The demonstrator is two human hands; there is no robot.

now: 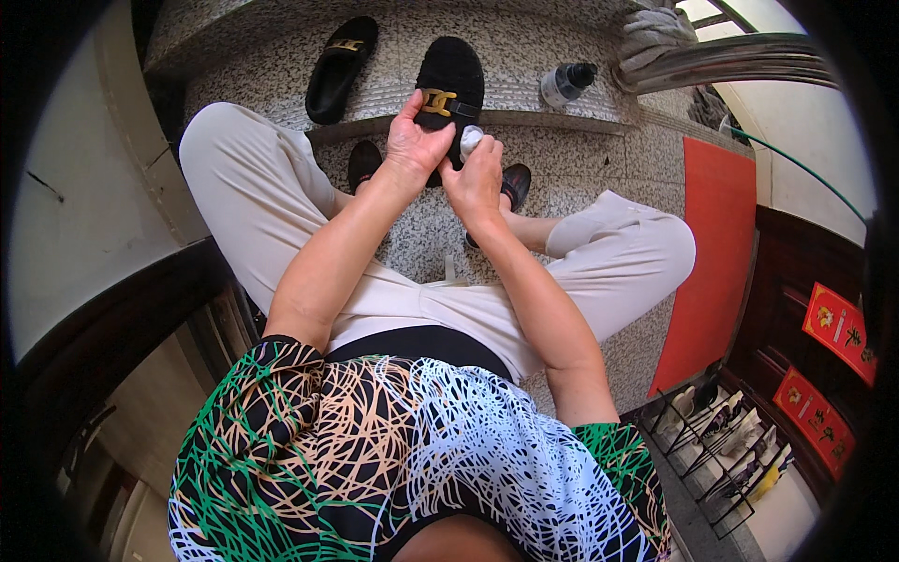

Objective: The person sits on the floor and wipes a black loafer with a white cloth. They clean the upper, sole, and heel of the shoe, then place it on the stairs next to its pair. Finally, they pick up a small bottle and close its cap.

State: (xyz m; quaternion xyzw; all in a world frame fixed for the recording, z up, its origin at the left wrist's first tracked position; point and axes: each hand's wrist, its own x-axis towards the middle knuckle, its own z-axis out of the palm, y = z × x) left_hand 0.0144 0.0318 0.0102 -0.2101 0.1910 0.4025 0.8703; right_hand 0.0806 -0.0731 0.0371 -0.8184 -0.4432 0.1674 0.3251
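Note:
My left hand (418, 144) grips a black fuzzy loafer (451, 67) by its side, thumb near the gold chain-link buckle (438, 102). The toe of the loafer points away from me, and its upper faces me. Close against the heel end, my right hand (477, 175) pinches a white wad (471, 140), perhaps cloth or tissue. The right thumb rests near the shoe's rear part, which the hands partly hide. The matching loafer (330, 88), with a gold buckle too, lies on the speckled stone step to the left.
On the step to the right, a labelled bottle with a black cap (567, 83) lies tilted in view. Metal railing (730, 63) with a grey cloth (653, 35) stands beyond it. A red mat (709, 267) and a wire shoe rack (723, 449) are at my right.

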